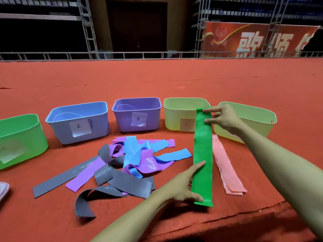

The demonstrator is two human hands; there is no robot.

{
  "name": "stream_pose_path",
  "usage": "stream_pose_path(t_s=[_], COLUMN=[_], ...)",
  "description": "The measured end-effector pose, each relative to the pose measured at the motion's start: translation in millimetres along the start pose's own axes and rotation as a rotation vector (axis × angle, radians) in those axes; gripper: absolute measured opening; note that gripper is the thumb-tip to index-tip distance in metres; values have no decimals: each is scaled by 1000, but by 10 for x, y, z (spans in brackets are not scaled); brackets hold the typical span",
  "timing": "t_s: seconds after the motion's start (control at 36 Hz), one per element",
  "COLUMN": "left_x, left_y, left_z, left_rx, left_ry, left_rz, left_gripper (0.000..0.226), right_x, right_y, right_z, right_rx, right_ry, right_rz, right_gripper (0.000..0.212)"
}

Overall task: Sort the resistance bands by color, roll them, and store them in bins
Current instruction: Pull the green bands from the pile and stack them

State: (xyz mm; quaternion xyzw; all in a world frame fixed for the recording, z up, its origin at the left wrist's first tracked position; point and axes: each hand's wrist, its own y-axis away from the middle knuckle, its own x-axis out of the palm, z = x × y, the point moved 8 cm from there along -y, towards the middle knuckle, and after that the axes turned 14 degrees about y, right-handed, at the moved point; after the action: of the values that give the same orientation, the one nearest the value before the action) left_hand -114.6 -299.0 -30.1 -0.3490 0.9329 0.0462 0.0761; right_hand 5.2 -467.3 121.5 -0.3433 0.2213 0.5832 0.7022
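The green bin sits far off at nine o'clock, with the unsorted pile before it. The left hand lies flat, fingers straight, on the near end of the green band — its length runs six to twelve — while the right hand pinches the far end. Rolling probably starts at either held end.

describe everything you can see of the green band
The green band is a long, flat strip of smooth, slightly glossy, rubbery-looking material, bright green, unrolled and pulled straight, running away from the person. The right hand pinches its far end, which shows in front of the yellow-green bin. The left hand rests along its near left edge, thumb on it. Its near end lies on the red cloth, with the pink bands alongside on the right.
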Motion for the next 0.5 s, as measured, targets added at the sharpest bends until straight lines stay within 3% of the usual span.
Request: stream_pose_path(t_s=[0.22, 0.5], left_x=[35, 22], left_y=[-423, -728], left_z=[187, 509], left_rx=[-84, -253], left_ry=[142, 37], left_rz=[-44, -35], left_gripper=[105, 112], right_x=[242, 846], right_y=[-425, -611], right_z=[-577, -1141], right_rx=[66, 128], right_ry=[199, 385], right_rz=[-20, 114], right_gripper=[45, 46])
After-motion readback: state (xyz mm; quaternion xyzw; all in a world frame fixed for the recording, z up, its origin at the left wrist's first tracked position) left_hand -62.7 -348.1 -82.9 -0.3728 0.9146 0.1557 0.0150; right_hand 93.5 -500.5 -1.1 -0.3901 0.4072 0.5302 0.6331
